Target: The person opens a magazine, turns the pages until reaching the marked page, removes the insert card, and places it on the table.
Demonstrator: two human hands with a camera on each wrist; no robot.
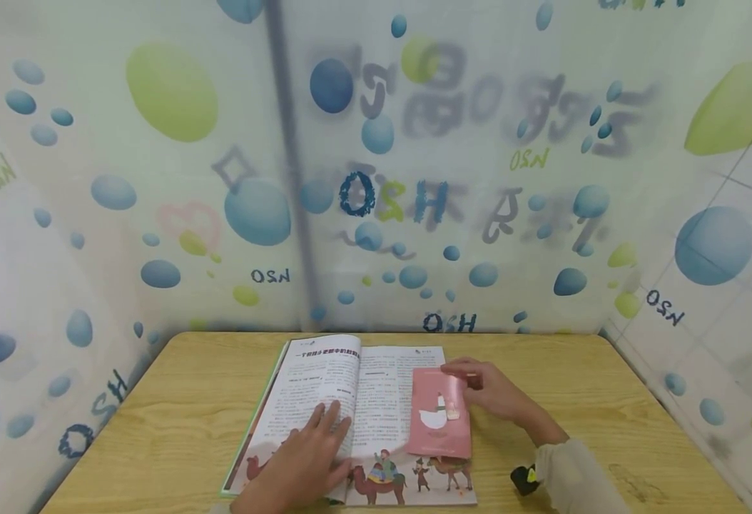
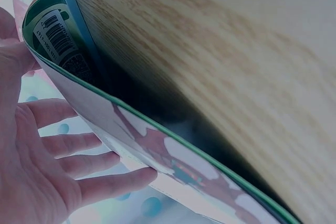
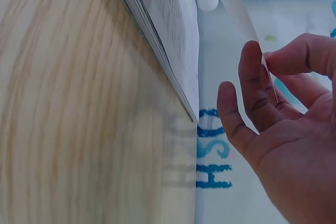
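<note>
An open magazine point(image 1: 382, 407) with printed text and camel drawings along the bottom lies on the wooden table. My left hand point(image 1: 305, 457) rests across its left page with the fingers extended; the left wrist view shows those fingers point(image 2: 113, 182) against the page, whose edge bows up off the table. Over the right page is a pink card point(image 1: 440, 435) with a white bird picture. My right hand point(image 1: 494, 392) is at its upper right corner. Seen from the right wrist, the thumb and a finger pinch the thin card point(image 3: 239, 9) by its edge.
The wooden table point(image 1: 177, 421) ends at a pale curtain point(image 1: 376, 285) with blue and green dots. Beside the right sleeve sits a small black object point(image 1: 525, 480). Under the left side of the magazine, a barcode label point(image 2: 55, 35) shows on the green cover.
</note>
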